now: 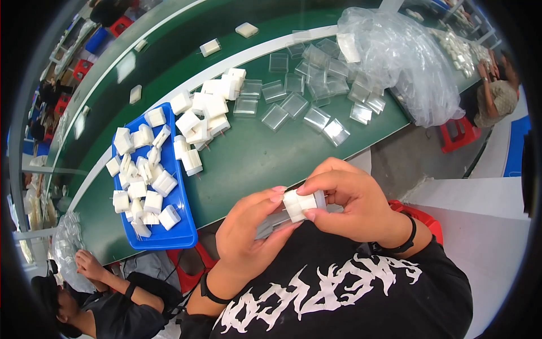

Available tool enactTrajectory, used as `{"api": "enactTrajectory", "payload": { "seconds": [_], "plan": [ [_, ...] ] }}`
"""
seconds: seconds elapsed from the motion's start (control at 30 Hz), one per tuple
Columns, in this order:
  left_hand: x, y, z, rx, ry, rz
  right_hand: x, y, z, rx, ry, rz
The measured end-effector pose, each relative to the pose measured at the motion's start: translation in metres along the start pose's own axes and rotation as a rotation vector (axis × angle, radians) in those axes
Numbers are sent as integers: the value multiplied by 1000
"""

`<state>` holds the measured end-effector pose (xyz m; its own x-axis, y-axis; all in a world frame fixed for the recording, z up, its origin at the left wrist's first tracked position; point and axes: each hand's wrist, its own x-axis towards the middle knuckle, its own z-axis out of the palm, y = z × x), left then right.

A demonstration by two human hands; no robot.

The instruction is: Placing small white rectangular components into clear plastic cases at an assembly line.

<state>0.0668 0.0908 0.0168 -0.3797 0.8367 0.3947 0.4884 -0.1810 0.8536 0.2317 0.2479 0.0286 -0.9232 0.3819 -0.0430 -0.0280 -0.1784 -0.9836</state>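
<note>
In front of my chest, a white block-shaped piece is held between my two hands. My right hand is closed on it, the thumb at its lower side and the fingers above. My left hand curls around a clear plastic sleeve, partly hidden by the fingers and thumb. Left fingertips touch the left end of the white piece, where it meets the sleeve; whether it sits inside cannot be seen. Beyond my hands, loose clear plastic sleeves are scattered on the green table.
A blue tray of white pieces stands at the left, beside a heap of similar pieces. A large clear plastic bag lies far right. White pieces sit on the green belt beyond. Co-workers sit at left and right.
</note>
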Motion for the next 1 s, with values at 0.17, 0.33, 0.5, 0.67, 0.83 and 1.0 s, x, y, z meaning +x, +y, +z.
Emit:
{"api": "enactTrajectory", "payload": {
  "seconds": [0.17,0.33,0.5,0.67,0.83,1.0],
  "plan": [
    [-2,-5,-2,19,15,48,2,-9,7,236,76,176],
    [-4,-6,-1,-26,18,28,9,-8,1,387,39,331],
    [-4,-11,-1,-4,22,44,6,0,-2,512,57,323],
    [-5,-8,-2,4,17,46,1,-4,-11,264,10,459],
    [-1,-4,-4,124,-53,133,8,-5,-1,167,-29,396],
    [-10,-9,-3,133,-19,235,7,-10,-7,-202,-67,151]
  ]
}}
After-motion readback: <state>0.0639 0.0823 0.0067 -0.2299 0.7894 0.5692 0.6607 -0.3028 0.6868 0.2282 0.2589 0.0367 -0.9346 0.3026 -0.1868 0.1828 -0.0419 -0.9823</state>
